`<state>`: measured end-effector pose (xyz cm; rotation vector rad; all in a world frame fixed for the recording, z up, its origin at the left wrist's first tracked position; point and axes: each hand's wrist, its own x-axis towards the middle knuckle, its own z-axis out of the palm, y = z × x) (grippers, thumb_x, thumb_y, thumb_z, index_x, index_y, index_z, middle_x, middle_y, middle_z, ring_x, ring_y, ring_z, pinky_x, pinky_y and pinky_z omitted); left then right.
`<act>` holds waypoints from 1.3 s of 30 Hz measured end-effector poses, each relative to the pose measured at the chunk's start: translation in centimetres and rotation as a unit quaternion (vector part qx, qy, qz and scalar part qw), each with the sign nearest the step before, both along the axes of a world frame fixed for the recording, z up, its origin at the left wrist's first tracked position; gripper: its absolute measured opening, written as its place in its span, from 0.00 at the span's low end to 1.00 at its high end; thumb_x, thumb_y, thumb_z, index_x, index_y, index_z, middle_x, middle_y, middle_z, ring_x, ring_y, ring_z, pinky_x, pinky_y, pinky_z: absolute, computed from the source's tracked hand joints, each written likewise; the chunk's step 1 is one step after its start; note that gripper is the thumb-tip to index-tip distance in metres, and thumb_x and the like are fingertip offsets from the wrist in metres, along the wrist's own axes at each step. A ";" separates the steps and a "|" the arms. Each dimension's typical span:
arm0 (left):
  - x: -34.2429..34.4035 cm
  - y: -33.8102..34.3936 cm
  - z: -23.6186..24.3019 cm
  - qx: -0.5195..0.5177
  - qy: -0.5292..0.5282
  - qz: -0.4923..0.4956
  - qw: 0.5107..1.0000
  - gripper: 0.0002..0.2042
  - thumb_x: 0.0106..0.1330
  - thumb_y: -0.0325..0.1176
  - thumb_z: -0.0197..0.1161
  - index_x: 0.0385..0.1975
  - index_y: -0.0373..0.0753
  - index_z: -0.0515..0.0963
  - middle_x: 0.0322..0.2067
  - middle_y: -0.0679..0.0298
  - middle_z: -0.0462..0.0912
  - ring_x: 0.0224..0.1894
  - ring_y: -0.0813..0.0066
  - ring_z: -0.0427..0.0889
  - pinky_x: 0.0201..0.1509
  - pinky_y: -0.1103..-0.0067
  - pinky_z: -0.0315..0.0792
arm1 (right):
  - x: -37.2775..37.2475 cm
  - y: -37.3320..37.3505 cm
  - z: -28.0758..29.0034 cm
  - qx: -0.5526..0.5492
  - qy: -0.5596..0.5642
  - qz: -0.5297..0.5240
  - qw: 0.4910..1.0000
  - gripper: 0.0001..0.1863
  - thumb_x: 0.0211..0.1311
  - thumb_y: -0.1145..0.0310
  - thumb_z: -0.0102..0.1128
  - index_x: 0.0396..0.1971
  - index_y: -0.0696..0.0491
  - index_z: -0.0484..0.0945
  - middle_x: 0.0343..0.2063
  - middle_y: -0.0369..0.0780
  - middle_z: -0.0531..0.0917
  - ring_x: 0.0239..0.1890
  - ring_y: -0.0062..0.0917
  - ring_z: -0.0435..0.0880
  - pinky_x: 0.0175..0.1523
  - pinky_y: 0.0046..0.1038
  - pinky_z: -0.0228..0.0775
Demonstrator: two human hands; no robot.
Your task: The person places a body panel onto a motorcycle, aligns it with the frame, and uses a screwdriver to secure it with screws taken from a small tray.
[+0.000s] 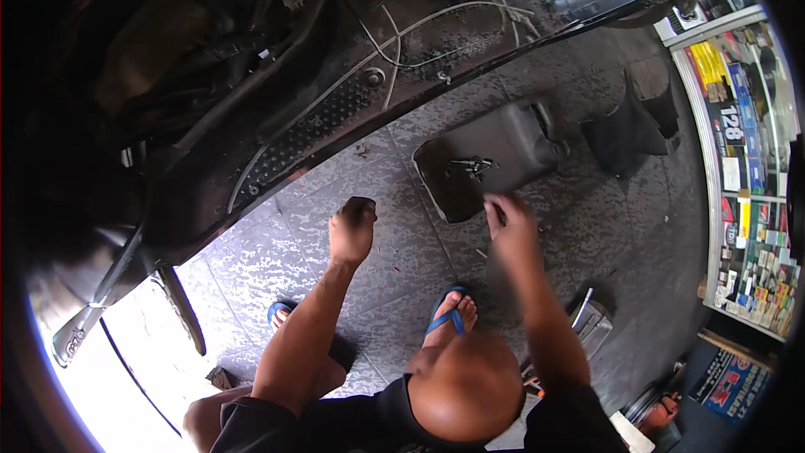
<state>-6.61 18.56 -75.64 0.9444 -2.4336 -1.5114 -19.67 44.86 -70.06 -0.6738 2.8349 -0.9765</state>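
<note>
My left hand is closed around a small dark object, whose kind I cannot make out. It is raised over the floor, between the scooter's side and the dark plastic tray-like part. A small heap of metal hardware lies in that part, probably bolts or screws. My right hand is at the part's near edge, thumb and forefinger brought together. Whatever they pinch is too small or blurred to see.
A dark scooter body with a studded footboard and loose cables stretches across the top. Black flap-like pieces lie on the tiled floor. A glass display case full of packages stands at right; an orange-and-black tool sits lower right.
</note>
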 end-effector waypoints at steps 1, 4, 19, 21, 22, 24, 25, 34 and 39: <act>0.3 -0.6 0.1 -0.006 -0.002 0.004 1.000 0.14 0.69 0.40 0.57 0.38 0.35 0.82 0.26 0.56 0.86 0.29 0.66 0.86 0.36 0.72 0.76 | -2.4 -1.7 -0.1 0.028 -0.011 0.045 0.999 0.07 0.63 0.68 0.61 0.39 0.51 0.84 0.33 0.46 0.85 0.36 0.45 0.84 0.42 0.44 0.76; 1.0 -0.4 -0.6 0.028 -0.003 0.029 0.999 0.17 0.70 0.44 0.58 0.39 0.33 0.81 0.26 0.59 0.86 0.25 0.76 0.80 0.32 0.76 0.74 | -7.7 -4.6 -1.7 0.089 -0.019 0.149 0.985 0.07 0.62 0.69 0.61 0.36 0.50 0.86 0.35 0.48 0.86 0.38 0.45 0.86 0.43 0.44 0.78; 1.8 3.3 -1.9 0.095 -0.057 0.031 0.993 0.18 0.70 0.45 0.58 0.40 0.33 0.81 0.26 0.59 0.86 0.26 0.74 0.81 0.32 0.76 0.75 | -9.0 -5.7 -7.8 0.218 -0.031 0.261 0.940 0.09 0.60 0.74 0.55 0.34 0.52 0.85 0.33 0.48 0.87 0.38 0.47 0.86 0.44 0.45 0.80; 1.5 3.7 -2.1 0.116 -0.065 0.026 0.991 0.19 0.71 0.46 0.57 0.40 0.33 0.81 0.26 0.59 0.86 0.26 0.74 0.81 0.33 0.76 0.75 | -9.2 -5.6 -8.0 0.238 -0.027 0.293 0.926 0.09 0.61 0.73 0.54 0.35 0.52 0.85 0.33 0.48 0.86 0.38 0.46 0.86 0.43 0.44 0.80; 1.3 3.9 -2.3 0.116 -0.060 0.027 0.991 0.19 0.71 0.46 0.57 0.40 0.33 0.81 0.26 0.59 0.85 0.26 0.75 0.81 0.33 0.76 0.75 | -9.4 -5.6 -8.0 0.220 -0.022 0.292 0.930 0.08 0.60 0.72 0.57 0.35 0.52 0.84 0.34 0.48 0.86 0.38 0.46 0.86 0.43 0.44 0.80; 1.1 4.2 -2.3 0.123 -0.071 0.025 0.990 0.19 0.72 0.45 0.57 0.40 0.31 0.81 0.27 0.59 0.85 0.26 0.75 0.81 0.33 0.77 0.75 | -9.9 -5.4 -7.8 0.226 -0.030 0.294 0.928 0.07 0.59 0.70 0.59 0.35 0.52 0.84 0.34 0.48 0.86 0.38 0.46 0.86 0.43 0.44 0.80; 1.0 4.3 -2.0 0.123 -0.071 0.024 0.990 0.19 0.72 0.45 0.57 0.40 0.31 0.81 0.27 0.59 0.85 0.26 0.75 0.81 0.33 0.77 0.75 | -10.1 -5.5 -7.6 0.230 -0.039 0.297 0.926 0.07 0.58 0.69 0.61 0.35 0.52 0.84 0.34 0.47 0.86 0.37 0.46 0.86 0.43 0.44 0.80; -0.2 6.2 0.5 0.363 -0.069 0.092 0.925 0.21 0.73 0.44 0.56 0.43 0.27 0.79 0.29 0.55 0.85 0.29 0.71 0.84 0.35 0.77 0.78 | -9.5 -5.6 -7.0 0.208 -0.091 0.254 0.940 0.04 0.58 0.70 0.62 0.31 0.53 0.83 0.29 0.48 0.86 0.37 0.46 0.86 0.43 0.44 0.79; -0.5 7.0 0.0 0.383 -0.073 0.095 0.916 0.21 0.73 0.44 0.56 0.43 0.27 0.79 0.30 0.55 0.85 0.30 0.70 0.84 0.37 0.76 0.78 | -9.7 -4.8 -8.4 0.252 -0.039 0.278 0.926 0.06 0.59 0.69 0.62 0.30 0.55 0.81 0.29 0.52 0.85 0.35 0.49 0.86 0.42 0.46 0.79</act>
